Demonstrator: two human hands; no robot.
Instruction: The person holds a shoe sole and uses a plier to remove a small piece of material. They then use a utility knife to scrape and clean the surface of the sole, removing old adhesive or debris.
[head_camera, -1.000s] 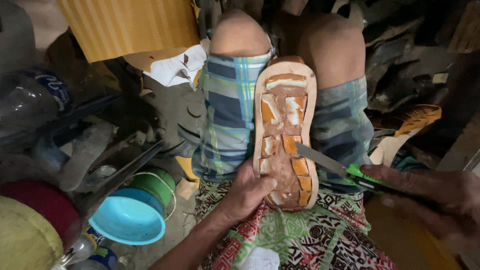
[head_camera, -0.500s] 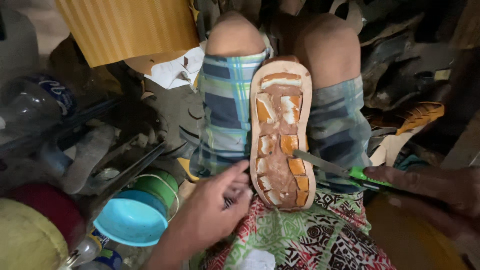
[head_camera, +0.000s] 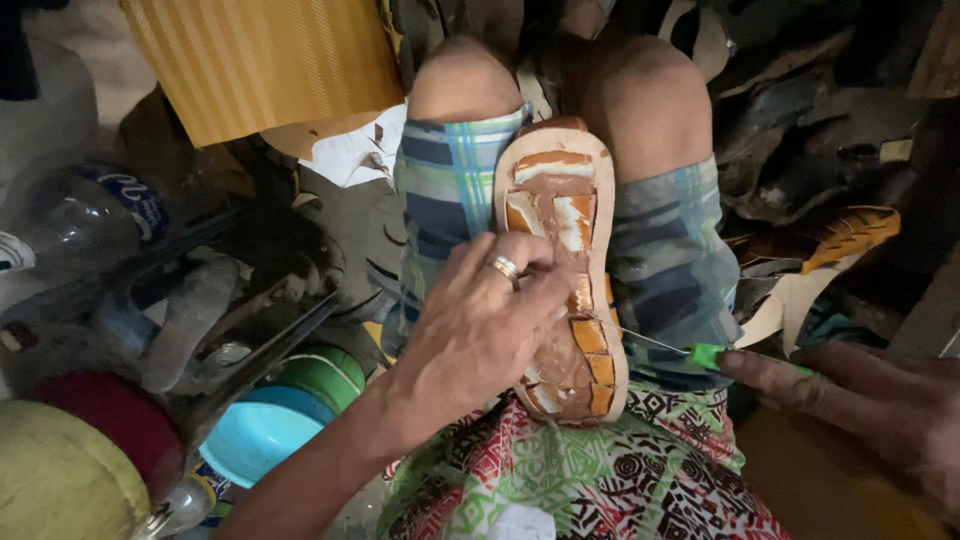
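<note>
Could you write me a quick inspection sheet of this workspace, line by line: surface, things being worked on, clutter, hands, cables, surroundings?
Surface: the person's lap, plaid shorts and a patterned cloth.
Job's things: a sandal sole lies bottom-up between the knees, tan strap ends folded onto it; a green-handled knife points its blade at the sole.
Clutter: blue bowl, green bowl, clear plastic bottle, another woven sandal at right.
Hands: left hand, wearing a ring, presses on the sole; right hand holds the knife.
Cables: nothing seen.
Surroundings: dim, yellow ribbed sheet above, scraps around.
</note>
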